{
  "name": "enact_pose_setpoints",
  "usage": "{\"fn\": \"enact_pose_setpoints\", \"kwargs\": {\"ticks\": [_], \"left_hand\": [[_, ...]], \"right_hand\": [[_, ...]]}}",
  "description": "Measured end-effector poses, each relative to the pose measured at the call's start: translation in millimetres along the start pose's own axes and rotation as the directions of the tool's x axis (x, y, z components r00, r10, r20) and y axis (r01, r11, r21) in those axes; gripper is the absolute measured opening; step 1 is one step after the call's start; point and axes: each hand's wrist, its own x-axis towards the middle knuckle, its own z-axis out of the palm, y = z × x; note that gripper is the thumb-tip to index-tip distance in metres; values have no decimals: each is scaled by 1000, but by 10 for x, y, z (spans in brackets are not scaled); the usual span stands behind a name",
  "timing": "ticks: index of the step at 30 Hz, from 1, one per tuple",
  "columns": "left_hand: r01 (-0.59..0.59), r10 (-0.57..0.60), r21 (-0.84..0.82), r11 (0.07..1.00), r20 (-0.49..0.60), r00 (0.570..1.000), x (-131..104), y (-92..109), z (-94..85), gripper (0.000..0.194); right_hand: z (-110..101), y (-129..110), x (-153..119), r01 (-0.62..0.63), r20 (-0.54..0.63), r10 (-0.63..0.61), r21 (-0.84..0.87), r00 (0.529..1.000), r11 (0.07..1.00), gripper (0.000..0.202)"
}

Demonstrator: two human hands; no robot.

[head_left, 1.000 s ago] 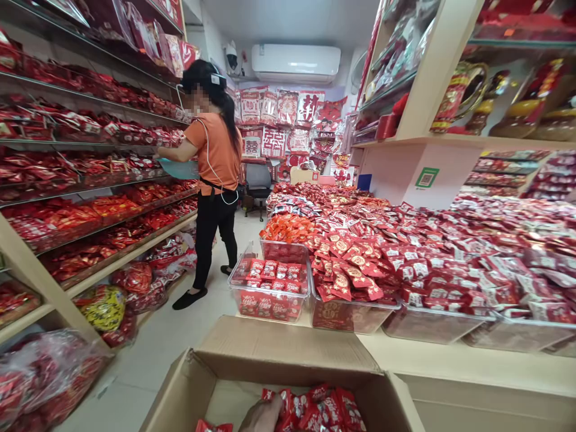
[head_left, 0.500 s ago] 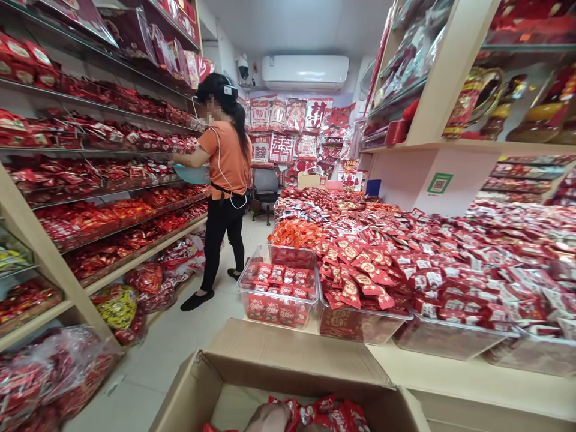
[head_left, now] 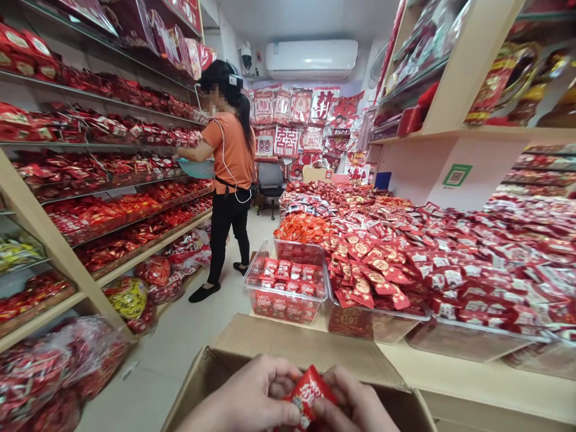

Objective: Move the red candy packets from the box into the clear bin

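Observation:
Both of my hands are at the bottom middle, above the open cardboard box (head_left: pixel 288 336). My left hand (head_left: pixel 258 390) grips the left side of a small red candy packet (head_left: pixel 310 390) with white printing. On the packet's right side, the fingers of my right hand (head_left: pixel 353 399) are closed. My hands and the packet hide most of the box's inside. Just beyond the box stands a clear plastic bin (head_left: pixel 288 306) holding rows of similar red packets.
Heaped clear bins of red candy packets (head_left: pixel 373 276) line the counter to the right. A person in an orange shirt (head_left: pixel 234 150) stands in the aisle by the left shelves (head_left: pixel 103 144). Full plastic bags (head_left: pixel 58 372) lie on the floor at left.
My hands have risen out of the box, now holding a red candy packet between them. The view has shifted slightly left, so the surroundings appear further right.

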Motion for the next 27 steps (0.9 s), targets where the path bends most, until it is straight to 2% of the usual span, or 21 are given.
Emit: {"fn": "enact_pose_setpoints", "kwargs": {"ticks": [3,7,12,20,27], "left_hand": [[-38,34,-138,990,-27,999,85,-39,64,36],[-53,16,-237,970,-158,987,193,-143,160,44],[-90,25,-291,952,-218,976,233,-203,210,44],[-82,28,-256,963,-209,978,251,-212,186,45],[-97,53,-255,962,-175,983,225,-175,191,44]], "right_hand": [[-32,-34,-29,-13,-32,21,221,999,975,32],[-127,-3,-23,-27,-72,54,337,996,941,32],[-158,32,-6,24,-148,26,324,989,946,31],[-137,47,27,-44,-93,77,317,993,947,32],[-151,52,16,17,-135,27,311,991,950,30]]}}
